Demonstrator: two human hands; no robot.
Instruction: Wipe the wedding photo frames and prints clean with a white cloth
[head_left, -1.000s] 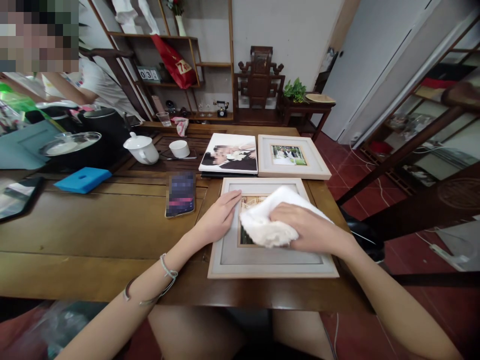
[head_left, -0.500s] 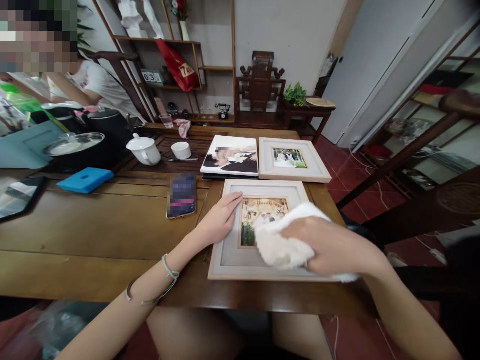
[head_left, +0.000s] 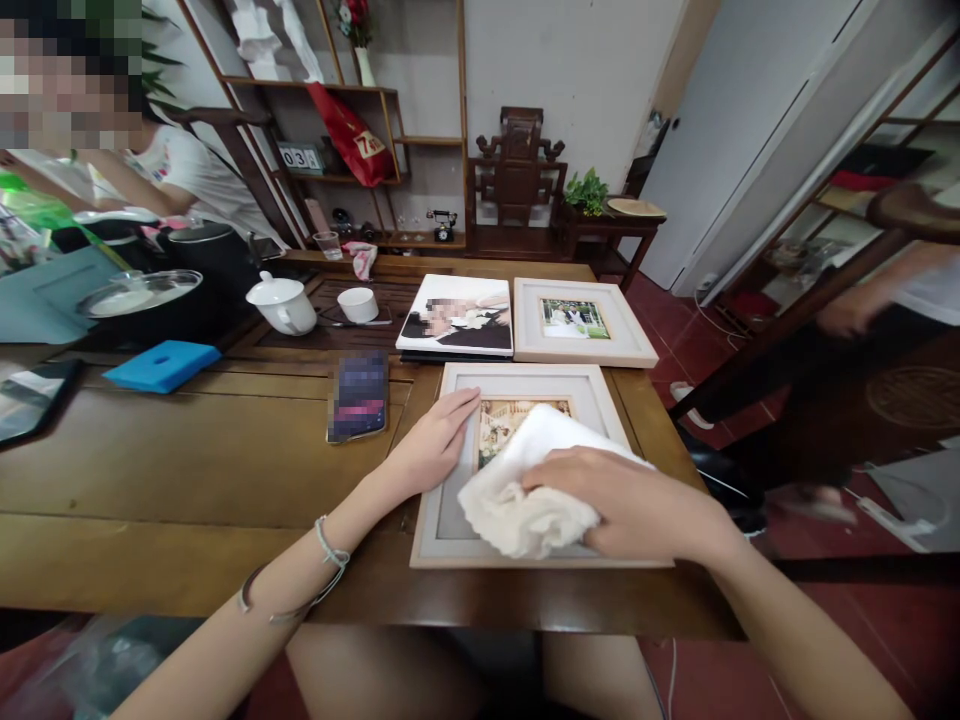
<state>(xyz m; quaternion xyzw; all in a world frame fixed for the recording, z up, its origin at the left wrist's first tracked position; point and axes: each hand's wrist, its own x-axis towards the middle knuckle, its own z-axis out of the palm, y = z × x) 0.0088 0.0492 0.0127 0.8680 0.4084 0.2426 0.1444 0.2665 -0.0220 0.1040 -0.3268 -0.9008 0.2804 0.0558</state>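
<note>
A pale wooden picture frame (head_left: 429, 530) lies flat on the table before me, its photo (head_left: 504, 420) partly covered. Across the frame's left edge rests my left hand (head_left: 439, 440), fingers stretched out and holding nothing. My right hand (head_left: 615, 500) grips a white cloth (head_left: 532, 490) and presses it on the lower middle of the frame. The cloth hides much of the photo. Behind this frame lie a second framed photo (head_left: 630, 325) and a white-edged photo panel (head_left: 450, 315), side by side. A phone (head_left: 358, 395) lies left of my left hand.
On the wooden table (head_left: 225, 470) stand a white lidded cup (head_left: 283, 305), a small white bowl (head_left: 358, 305), a glass-lidded pot (head_left: 142, 300) and a blue block (head_left: 163, 367). One person (head_left: 180, 180) sits at the far left. Another person's legs (head_left: 780, 350) show behind the right chair.
The cloth and my right hand have moved left and slightly toward me over the frame. My left hand stays put. A person has come into view at the right.
</note>
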